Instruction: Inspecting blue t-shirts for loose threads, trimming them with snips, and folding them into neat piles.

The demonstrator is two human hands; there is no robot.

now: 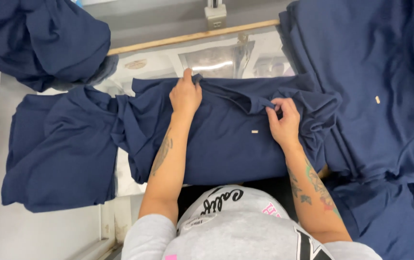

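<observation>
Stack of navy shirts (375,96) lies on my right, another heap (38,38) upper left. Between them a navy shirt (226,139) lies flat for folding, I think. My left hand (185,94) presses its top edge; my right hand (284,120) pinches a fold

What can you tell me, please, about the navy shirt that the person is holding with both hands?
The navy shirt is a dark blue knit-looking garment, spread across the work surface in front of the person, rumpled along its top edge. A small pale tag sits on its middle. The left hand grips the upper edge; the right hand pinches a fold near the collar area. Its left side runs into more navy cloth, and a stack of navy shirts lies against its right.
</observation>
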